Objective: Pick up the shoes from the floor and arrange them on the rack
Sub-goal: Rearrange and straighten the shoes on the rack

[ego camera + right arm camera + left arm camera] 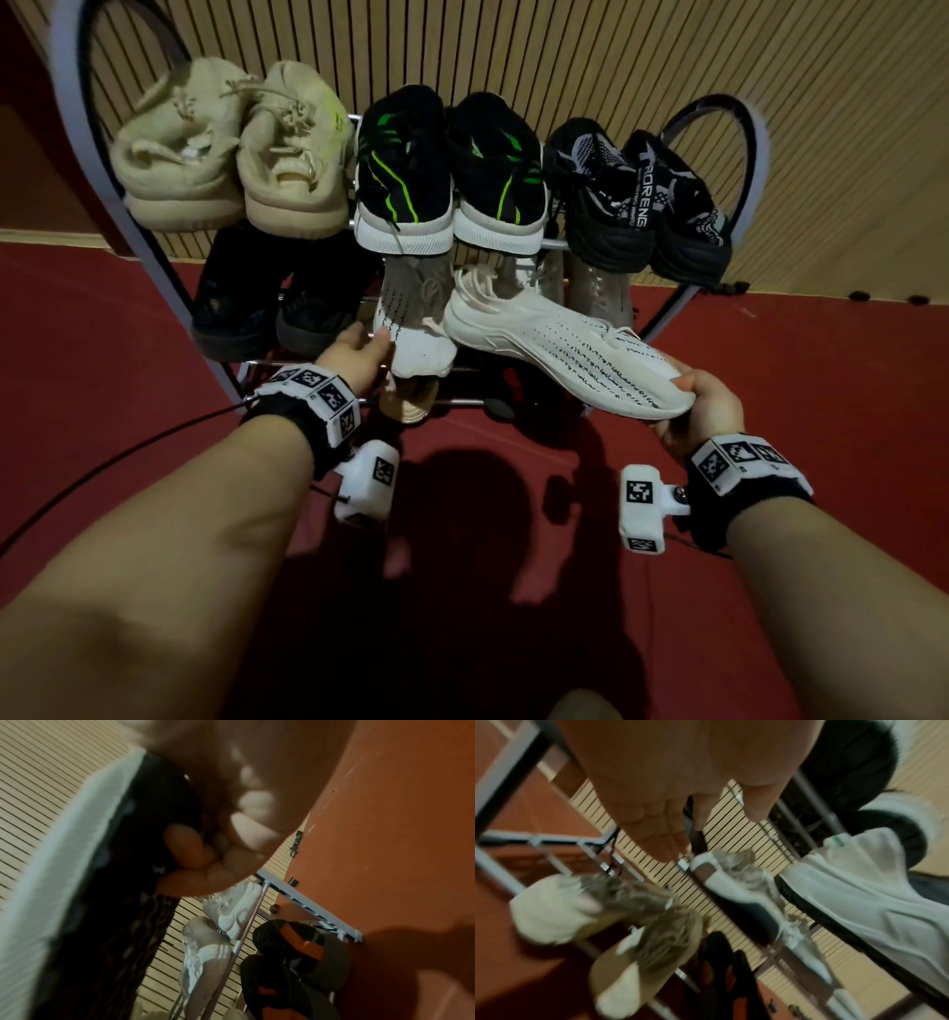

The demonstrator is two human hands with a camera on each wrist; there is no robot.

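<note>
A white knit shoe (560,344) with black dashes is in the air in front of the rack's (69,118) middle tier, its heel towards the rack. My right hand (698,401) grips it by the toe. In the right wrist view the fingers (185,850) curl under the held white shoe's dark sole (107,882). Its partner, the other white shoe (418,334), lies on the middle tier. My left hand (359,352) is beside that shoe's toe; whether it touches is unclear. In the left wrist view the left hand (680,805) holds nothing and its fingers are straight.
The top tier holds a beige pair (231,154), a black and green pair (447,169) and a black and grey pair (637,200). A black pair (267,313) fills the middle tier's left. Tan and dark shoes (411,403) sit lowest. Red floor (821,385) surrounds the rack.
</note>
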